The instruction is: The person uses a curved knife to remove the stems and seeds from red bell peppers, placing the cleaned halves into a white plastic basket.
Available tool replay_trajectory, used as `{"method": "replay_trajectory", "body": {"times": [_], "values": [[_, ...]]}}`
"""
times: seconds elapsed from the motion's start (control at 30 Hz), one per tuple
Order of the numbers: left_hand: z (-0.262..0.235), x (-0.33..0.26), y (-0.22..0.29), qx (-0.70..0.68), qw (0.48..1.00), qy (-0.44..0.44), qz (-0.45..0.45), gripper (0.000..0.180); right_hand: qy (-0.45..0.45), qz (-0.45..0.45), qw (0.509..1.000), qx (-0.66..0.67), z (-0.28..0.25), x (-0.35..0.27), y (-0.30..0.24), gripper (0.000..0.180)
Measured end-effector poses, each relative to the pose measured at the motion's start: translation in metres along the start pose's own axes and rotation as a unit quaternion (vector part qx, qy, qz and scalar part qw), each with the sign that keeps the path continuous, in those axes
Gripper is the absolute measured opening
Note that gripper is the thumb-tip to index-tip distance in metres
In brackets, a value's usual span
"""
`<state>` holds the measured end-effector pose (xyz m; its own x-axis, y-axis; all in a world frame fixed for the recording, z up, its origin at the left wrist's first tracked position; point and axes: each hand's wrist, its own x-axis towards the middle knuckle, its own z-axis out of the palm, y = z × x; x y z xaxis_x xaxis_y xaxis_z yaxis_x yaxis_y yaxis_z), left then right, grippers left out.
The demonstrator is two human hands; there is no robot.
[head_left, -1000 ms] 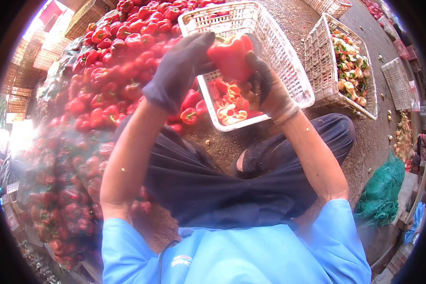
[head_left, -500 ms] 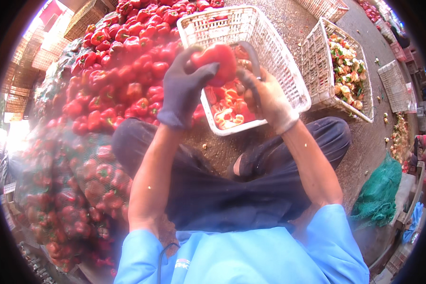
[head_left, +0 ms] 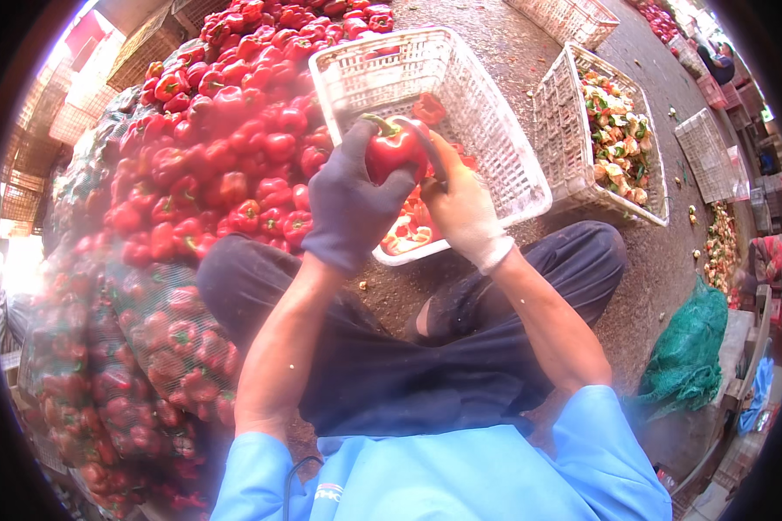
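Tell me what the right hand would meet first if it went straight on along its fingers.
Most likely the red pepper held in the left hand, just up and left of the right hand; whether they touch is unclear.

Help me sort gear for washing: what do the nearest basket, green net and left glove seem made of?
Nearest basket: likely hard plastic, dull and stained, given its moulded lattice. Green net: probably woven plastic mesh, faintly shiny, as it bunches in folds. Left glove: perhaps knitted fabric, matt, since it fits closely; any coating is unclear.
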<state>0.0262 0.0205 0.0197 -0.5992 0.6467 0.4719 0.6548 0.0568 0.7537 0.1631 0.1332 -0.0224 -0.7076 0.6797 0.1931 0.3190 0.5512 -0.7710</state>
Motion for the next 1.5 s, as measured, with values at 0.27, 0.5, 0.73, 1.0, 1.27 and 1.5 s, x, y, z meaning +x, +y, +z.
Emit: {"method": "replay_trajectory", "body": {"times": [0.27,0.5,0.73,1.0,1.27,1.5], "values": [[-0.008,0.018,-0.034,-0.303,0.908,0.043,-0.287,0.053,-0.095,0.083,0.991,-0.032,0.008,-0.026,0.006,0.044],[-0.011,0.015,-0.026,-0.236,0.932,-0.016,-0.273,0.055,-0.066,0.02,0.988,0.137,-0.045,0.011,0.003,0.055],[-0.01,0.008,-0.009,-0.301,0.903,-0.169,-0.255,0.052,-0.127,-0.044,0.965,0.225,-0.042,0.041,0.005,0.06],[-0.009,0.001,-0.01,-0.374,0.883,-0.175,-0.224,0.064,-0.164,0.139,0.904,0.369,-0.056,0.037,0.0,0.042],[-0.005,-0.013,0.005,-0.425,0.874,-0.146,-0.187,0.071,-0.156,0.061,0.936,0.309,-0.043,0.039,0.053,0.048],[0.0,-0.005,0.027,-0.133,0.968,-0.061,0.203,0.054,-0.067,0.211,0.921,0.319,-0.031,0.021,0.046,0.052]]}}
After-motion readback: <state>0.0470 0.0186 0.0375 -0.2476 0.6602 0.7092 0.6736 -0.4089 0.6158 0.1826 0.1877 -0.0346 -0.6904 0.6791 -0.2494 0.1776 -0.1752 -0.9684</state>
